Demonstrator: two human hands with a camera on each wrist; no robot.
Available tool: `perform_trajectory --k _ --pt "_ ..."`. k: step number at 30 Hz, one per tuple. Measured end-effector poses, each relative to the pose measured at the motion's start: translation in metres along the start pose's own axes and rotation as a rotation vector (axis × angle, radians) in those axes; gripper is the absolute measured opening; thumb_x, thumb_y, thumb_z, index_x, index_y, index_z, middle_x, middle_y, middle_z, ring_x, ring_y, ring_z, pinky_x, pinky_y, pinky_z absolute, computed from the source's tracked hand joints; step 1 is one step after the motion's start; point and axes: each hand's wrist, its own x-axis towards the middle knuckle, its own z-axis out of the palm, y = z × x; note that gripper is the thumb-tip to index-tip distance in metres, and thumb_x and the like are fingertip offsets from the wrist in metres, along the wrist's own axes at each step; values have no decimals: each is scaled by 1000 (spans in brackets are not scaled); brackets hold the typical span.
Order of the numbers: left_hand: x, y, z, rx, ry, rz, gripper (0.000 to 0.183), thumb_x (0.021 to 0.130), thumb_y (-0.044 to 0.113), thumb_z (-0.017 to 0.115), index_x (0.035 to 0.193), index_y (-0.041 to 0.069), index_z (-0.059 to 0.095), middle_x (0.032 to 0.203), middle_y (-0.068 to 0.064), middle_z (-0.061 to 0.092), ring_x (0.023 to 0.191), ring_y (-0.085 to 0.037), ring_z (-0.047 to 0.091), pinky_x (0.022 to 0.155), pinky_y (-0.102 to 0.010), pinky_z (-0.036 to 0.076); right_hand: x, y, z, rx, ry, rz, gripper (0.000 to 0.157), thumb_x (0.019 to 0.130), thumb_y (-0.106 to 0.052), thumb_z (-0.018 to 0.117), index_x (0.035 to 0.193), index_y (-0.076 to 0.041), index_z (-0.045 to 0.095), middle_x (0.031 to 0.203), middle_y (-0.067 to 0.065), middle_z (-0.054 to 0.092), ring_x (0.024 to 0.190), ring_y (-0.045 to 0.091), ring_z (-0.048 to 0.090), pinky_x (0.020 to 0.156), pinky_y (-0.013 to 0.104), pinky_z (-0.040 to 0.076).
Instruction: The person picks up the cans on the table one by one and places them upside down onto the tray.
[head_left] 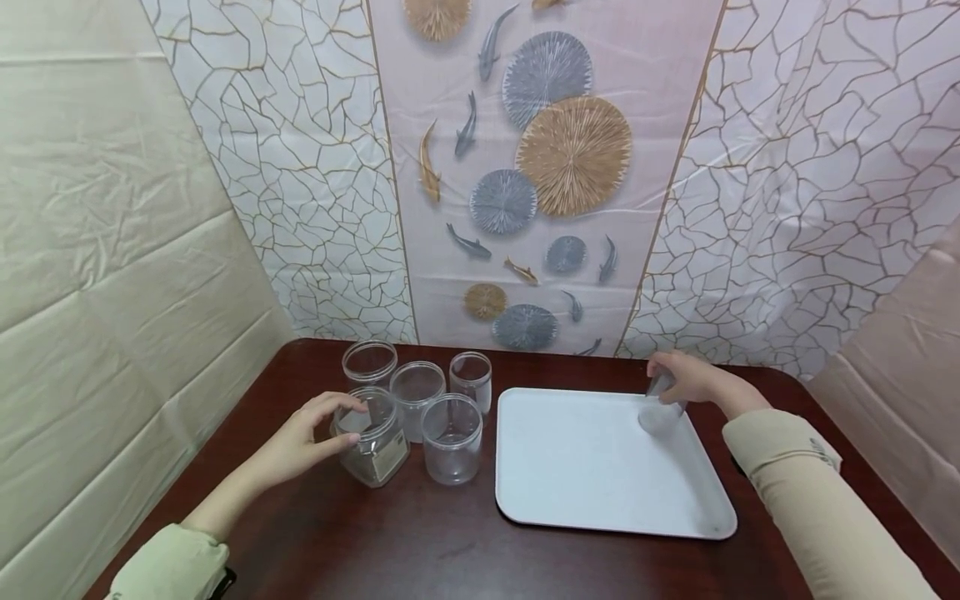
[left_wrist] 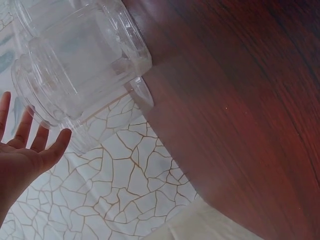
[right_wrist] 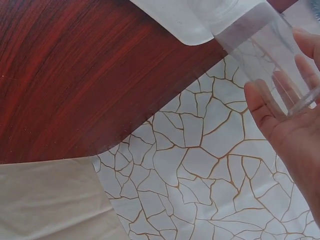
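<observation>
My right hand [head_left: 686, 379] grips a clear plastic jar [head_left: 662, 417] over the back right corner of a white tray [head_left: 600, 467]. In the right wrist view, fingers and thumb wrap one end of this jar [right_wrist: 265, 55], its other end toward the tray. At the left, my left hand [head_left: 311, 437] is at a clear squarish jar [head_left: 375, 454] with a label, thumb and fingertips by its rim. The left wrist view shows the left hand [left_wrist: 25, 155] with fingers spread beside the clear jars [left_wrist: 80, 60].
Behind and right of the squarish jar stand several clear round jars, including a near one [head_left: 452, 446], a middle one [head_left: 417, 396] and a narrower one [head_left: 472, 379]. They stand on a dark red wooden table [head_left: 420, 542], with patterned cloth [head_left: 315, 167] behind.
</observation>
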Motion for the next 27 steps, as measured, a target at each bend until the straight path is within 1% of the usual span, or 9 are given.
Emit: perform_trajectory --k 5,9,13,15,17,21,24,27 --pt "2 3 -4 15 7 -8 35 78 9 75 111 12 62 112 1 61 111 -1 49 91 -20 42 -1 0 0 10 14 -3 36 74 -3 73 104 -1 54 107 24 54 98 39 53 82 52 47" --pt "0 4 -3 25 14 -16 35 79 9 75 111 10 62 113 0 61 110 1 48 89 -16 40 -2 -1 1 21 11 12 37 74 -3 73 106 -1 54 109 26 52 98 39 53 81 51 48" --pt "-4 3 -1 11 27 -13 35 78 9 75 111 11 62 113 -2 60 109 3 47 89 -9 36 -5 -2 1 24 2 20 41 75 -3 73 110 0 53 111 28 50 99 41 52 80 51 49" --pt "-5 3 -1 3 34 -7 35 79 8 74 111 13 62 113 -2 60 110 3 47 91 -7 35 -6 -4 1 18 0 22 44 76 -5 74 113 0 51 115 30 47 103 46 49 81 54 48" --pt "-5 3 -1 -1 38 -6 35 79 8 74 111 15 62 113 -1 60 110 3 47 91 -6 34 -6 -6 1 6 0 23 49 77 -9 74 118 -1 48 122 33 42 108 51 44 83 60 45" --pt "-3 4 -1 8 39 -3 35 79 8 74 111 15 62 113 -1 60 110 2 48 92 -11 38 -7 -13 2 -43 24 30 60 79 -22 75 127 -4 44 134 34 34 118 59 33 87 76 32" --pt "-1 4 0 10 38 1 34 79 6 74 110 13 62 112 0 60 109 1 48 91 -14 40 -7 -17 1 -95 47 41 66 79 -30 74 131 -6 43 137 33 34 121 60 31 88 80 25" --pt "1 4 2 7 34 14 35 78 5 74 110 11 62 111 -1 61 109 -1 49 91 -13 39 -9 -19 -3 -125 53 56 68 79 -31 74 134 -6 42 139 32 33 123 59 30 90 80 23"
